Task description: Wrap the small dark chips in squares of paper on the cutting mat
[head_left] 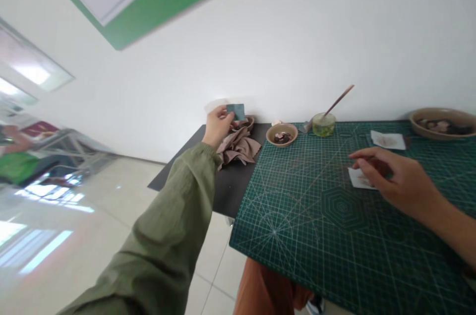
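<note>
My left hand (218,124) reaches to the far left and pinches a small flat blue-grey square (235,111); its material is unclear. Just beneath it lies a crumpled heap of brownish cloth (240,147), partly covering a bowl (250,123). Over the green cutting mat (297,196), my right hand (396,176) hovers with thumb and fingertips drawn together in a pinch. Anything between those tips is too small to make out. A white square (360,179) with faint brownish marks lies under that hand, partly hidden by it.
Along the wall stand a small bowl of dark and pale pieces (281,135), a yellow-green jar (323,125) with a brush-like stick (339,100), and a larger bowl (442,124). Another white square (388,140) lies nearby. A seated person (22,161) is far left.
</note>
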{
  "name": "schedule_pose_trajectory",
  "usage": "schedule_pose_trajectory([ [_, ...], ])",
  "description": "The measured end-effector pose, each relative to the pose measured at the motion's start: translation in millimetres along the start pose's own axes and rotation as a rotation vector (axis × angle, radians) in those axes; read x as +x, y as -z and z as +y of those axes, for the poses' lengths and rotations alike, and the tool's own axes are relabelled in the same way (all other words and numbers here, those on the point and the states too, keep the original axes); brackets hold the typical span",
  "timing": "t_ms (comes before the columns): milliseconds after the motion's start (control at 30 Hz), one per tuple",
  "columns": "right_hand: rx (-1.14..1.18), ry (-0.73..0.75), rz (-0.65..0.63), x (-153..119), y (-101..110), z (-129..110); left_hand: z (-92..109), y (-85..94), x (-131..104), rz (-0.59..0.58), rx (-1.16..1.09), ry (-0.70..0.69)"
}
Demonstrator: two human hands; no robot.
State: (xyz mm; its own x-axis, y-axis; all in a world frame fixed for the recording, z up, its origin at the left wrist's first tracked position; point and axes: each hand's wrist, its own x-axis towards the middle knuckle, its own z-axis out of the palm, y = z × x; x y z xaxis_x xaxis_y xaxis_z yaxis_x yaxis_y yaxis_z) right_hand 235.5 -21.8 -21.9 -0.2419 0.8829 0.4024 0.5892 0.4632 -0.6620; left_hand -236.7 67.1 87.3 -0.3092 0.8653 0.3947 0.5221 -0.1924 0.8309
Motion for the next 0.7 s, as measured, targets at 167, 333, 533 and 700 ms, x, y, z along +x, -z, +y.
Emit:
schedule_pose_trajectory([
  [167, -0.064, 0.109, -0.018, -3, -3, -4, -36, 1.8, 37, -0.05, 0.116, 0.107],
  [333, -0.073, 0.133, -0.009, -4, -3, -8, -56, -6.7, 56, -0.174, 0.273, 0.126],
  [533, -0.084, 0.165, -0.005, -5, -2, -11, -67, -11.3, 73, -0.26, 0.488, 0.13],
  [700, -0.083, 0.176, -0.007, -4, -2, -12, -68, -6.2, 78, -0.254, 0.634, 0.072],
])
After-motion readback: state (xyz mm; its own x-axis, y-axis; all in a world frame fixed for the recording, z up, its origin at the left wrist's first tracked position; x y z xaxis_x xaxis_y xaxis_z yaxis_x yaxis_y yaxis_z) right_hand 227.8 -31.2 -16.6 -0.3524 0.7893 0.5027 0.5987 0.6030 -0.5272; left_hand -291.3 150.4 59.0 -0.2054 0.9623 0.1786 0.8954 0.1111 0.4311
